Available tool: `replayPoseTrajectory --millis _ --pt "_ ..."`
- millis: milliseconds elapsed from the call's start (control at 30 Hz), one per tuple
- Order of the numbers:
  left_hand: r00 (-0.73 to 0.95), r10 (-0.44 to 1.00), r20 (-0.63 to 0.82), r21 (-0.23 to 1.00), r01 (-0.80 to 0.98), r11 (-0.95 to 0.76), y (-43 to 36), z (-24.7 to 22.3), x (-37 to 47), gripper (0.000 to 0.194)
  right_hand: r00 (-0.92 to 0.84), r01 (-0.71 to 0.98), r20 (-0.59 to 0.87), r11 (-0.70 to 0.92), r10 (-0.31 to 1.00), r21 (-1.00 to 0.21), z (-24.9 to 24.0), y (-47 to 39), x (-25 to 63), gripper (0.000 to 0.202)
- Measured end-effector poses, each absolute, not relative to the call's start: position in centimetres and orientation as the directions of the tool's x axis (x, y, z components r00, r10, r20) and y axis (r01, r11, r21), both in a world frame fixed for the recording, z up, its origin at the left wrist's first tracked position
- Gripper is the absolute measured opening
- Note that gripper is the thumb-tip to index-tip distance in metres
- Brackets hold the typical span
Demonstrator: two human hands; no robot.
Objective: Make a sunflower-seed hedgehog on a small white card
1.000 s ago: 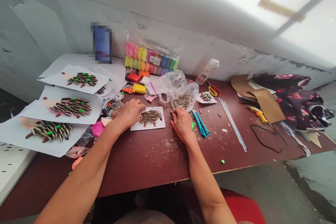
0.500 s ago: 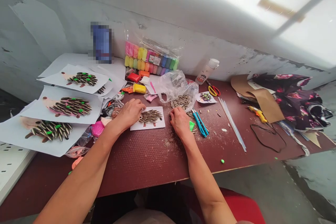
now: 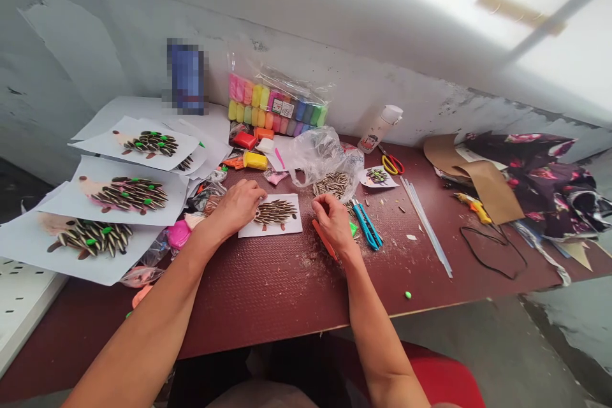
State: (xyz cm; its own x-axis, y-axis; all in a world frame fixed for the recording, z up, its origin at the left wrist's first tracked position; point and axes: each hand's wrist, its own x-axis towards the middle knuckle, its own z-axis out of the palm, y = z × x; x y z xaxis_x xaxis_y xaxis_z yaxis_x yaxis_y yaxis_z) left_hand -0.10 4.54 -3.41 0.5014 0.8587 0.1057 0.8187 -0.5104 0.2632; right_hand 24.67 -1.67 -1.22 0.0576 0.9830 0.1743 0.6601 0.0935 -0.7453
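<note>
A white card lies flat, bearing a hedgehog picture with striped sunflower seeds as spines. My left hand rests over its left end, fingers bent together on the card; the hedgehog's head is hidden beneath them. Just right of the card, my right hand is closed with thumb and fingertips together; anything pinched there is too small to see. A thin orange-red strip pokes out below that palm, its kind unclear. Behind the hand, loose sunflower seeds spill by a clear plastic bag.
Finished-looking hedgehog sheets overlap at left. Colored clay packs stand against the wall. A turquoise utility knife, scissors, a white bottle, glue sticks and a yellow glue gun lie rightward.
My right hand has turned slightly and shifted a little right, and the orange-red strip now shows under it. My left hand and the card look nearly unchanged.
</note>
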Motion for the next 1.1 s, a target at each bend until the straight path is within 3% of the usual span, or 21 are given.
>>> replayPoseTrajectory --millis 467,867,1100 --pt "0.51 0.852 0.115 0.261 0.812 -0.522 4.7 -3.6 -0.2 0.031 0.013 0.371 0.031 0.024 0.999 -0.928 -2.7 -1.9 24.5 0.017" --pt "0.501 0.858 0.116 0.308 0.803 -0.51 4.6 -3.5 -0.1 0.031 -0.06 0.545 0.006 0.038 0.998 -0.837 -1.3 -2.4 24.5 0.009" --pt "0.506 0.853 0.124 0.267 0.811 -0.52 4.5 -3.5 -0.1 0.033 -0.14 0.768 -0.047 0.078 0.989 -0.635 -0.5 -2.4 24.6 0.011"
